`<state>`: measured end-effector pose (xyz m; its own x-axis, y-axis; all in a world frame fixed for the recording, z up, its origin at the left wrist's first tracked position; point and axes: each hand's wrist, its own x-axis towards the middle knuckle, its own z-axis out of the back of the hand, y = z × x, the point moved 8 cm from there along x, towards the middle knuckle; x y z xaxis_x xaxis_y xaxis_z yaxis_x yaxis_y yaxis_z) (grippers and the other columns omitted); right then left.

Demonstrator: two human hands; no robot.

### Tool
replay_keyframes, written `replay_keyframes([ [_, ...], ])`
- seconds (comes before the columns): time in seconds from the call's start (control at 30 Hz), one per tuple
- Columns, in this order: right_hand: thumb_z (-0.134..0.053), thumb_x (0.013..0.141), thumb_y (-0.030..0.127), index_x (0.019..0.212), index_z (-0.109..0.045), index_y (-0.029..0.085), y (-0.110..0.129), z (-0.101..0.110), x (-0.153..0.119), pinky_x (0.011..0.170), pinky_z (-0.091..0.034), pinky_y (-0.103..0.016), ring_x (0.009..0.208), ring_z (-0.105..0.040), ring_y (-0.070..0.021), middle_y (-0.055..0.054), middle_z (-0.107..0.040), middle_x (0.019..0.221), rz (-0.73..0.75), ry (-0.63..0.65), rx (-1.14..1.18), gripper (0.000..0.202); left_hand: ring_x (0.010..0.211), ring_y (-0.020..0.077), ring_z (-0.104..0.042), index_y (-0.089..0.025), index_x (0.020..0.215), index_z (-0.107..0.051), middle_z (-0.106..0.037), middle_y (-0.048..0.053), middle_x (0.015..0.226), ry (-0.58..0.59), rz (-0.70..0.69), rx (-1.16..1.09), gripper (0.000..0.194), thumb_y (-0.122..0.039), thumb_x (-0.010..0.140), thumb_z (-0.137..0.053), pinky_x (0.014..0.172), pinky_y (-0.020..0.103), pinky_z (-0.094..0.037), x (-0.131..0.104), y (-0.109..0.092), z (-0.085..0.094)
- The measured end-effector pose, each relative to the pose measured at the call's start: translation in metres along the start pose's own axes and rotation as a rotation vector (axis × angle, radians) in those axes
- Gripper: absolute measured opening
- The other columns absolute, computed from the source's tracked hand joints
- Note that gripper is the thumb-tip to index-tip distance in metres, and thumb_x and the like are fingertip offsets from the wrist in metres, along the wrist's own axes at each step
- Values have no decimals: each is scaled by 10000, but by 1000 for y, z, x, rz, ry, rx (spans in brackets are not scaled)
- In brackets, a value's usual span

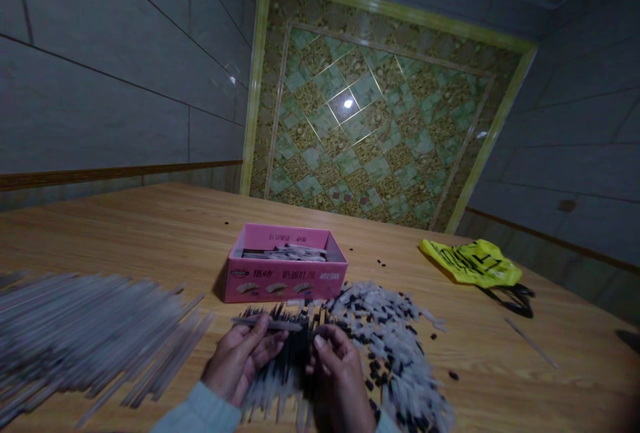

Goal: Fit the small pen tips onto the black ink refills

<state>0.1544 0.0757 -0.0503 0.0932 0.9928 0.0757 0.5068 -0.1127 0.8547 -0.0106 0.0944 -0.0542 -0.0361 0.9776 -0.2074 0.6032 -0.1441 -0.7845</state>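
Observation:
Between its thumb and fingers my left hand [247, 356] holds a thin grey stick [275, 324], roughly level, its tip pointing right. My right hand [336, 366] is pinched just right of that tip; what it holds, if anything, is too small to tell. Under both hands lie dark-tipped sticks [267, 390], partly hidden. Just beyond the hands stands an open pink box [285, 280] with grey sticks inside. A heap of small white and black pieces [407, 346] spreads beside my right hand.
Many long translucent sticks [90, 333] cover the left side of the wooden table [165, 233]. A yellow bag [473, 263] with black straps lies at the right, near a single stick [531, 342]. A few black pieces are scattered around the box.

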Motion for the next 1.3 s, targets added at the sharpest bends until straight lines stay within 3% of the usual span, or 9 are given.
replay_keyframes([
  [0.2, -716, 685, 267, 868, -567, 163, -4, 1, 0, 541, -458, -212, 599, -571, -111, 3, -595, 678, 56, 58, -72, 258, 644, 212, -695, -109, 805, -517, -714, 117, 714, 8, 1, 46, 189, -100, 688, -665, 578, 270, -575, 1, 2, 0],
  [0.6, -707, 681, 256, 852, -561, 171, -1, 2, 0, 543, -446, -219, 609, -556, -118, 12, -574, 693, 91, 76, -159, 241, 619, 208, -691, -110, 820, -503, -702, 114, 696, 12, -8, 121, 175, -107, 714, -642, 583, 293, -571, -2, -1, -4],
  [0.97, -709, 636, 248, 830, -617, 165, 19, 3, -3, 646, -469, -269, 723, -584, -183, -46, -639, 765, 232, -3, -382, 231, 612, 201, -690, -121, 812, -500, -702, 97, 677, 6, -9, 127, 202, -118, 694, -664, 572, 279, -565, -5, -2, -5],
  [1.3, -698, 636, 253, 816, -616, 161, 21, 1, -5, 650, -474, -276, 721, -592, -190, -51, -643, 765, 228, -12, -427, 218, 605, 214, -691, -119, 801, -515, -710, 114, 688, 11, -1, 105, 236, -137, 655, -700, 557, 280, -567, -9, -4, -7],
])
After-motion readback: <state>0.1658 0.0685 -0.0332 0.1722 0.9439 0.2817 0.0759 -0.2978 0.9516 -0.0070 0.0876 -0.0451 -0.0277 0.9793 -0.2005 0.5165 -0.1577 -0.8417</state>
